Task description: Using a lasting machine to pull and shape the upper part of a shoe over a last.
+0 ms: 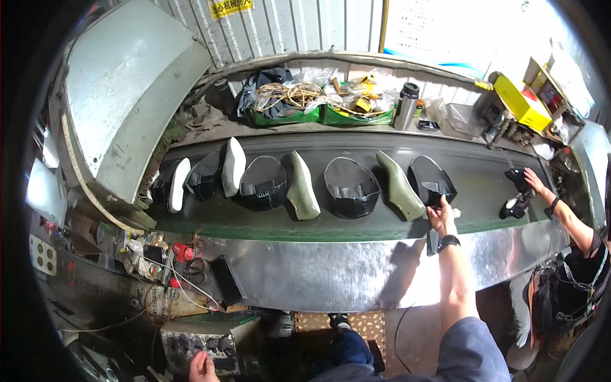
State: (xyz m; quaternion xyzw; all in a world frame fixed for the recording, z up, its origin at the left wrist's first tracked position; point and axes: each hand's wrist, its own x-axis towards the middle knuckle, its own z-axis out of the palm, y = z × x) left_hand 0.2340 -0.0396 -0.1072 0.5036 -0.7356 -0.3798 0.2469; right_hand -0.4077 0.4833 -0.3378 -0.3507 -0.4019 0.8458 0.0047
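Black shoe upper (438, 187) sits on the dark belt (331, 230), rightmost in a row of nine pieces, open side facing away from the person. Right hand (442, 218) is at its near edge, fingertips touching (cannot tell if they're clenched on it or just resting); black wristband (449, 240) on that wrist. Left hand (202, 368) is low at the picture's bottom edge, near a control box (184, 344); mostly cut off, so cannot tell if it's clenched or holding anything.

Rest of the row: four more black uppers (352, 202) alternating with four pale shoe lasts (400, 186) (the two at left look whiter, the other two greener). Far right, a co-worker's hand (538, 182) is at a small dark piece (519, 178), a second one just below.

Shiny metal table (318, 270) runs along the near side, phone (227, 281) near its left end. Behind the belt: green trays (286, 119) with coiled rope (286, 95) and clutter, steel flask (406, 109) beside them.
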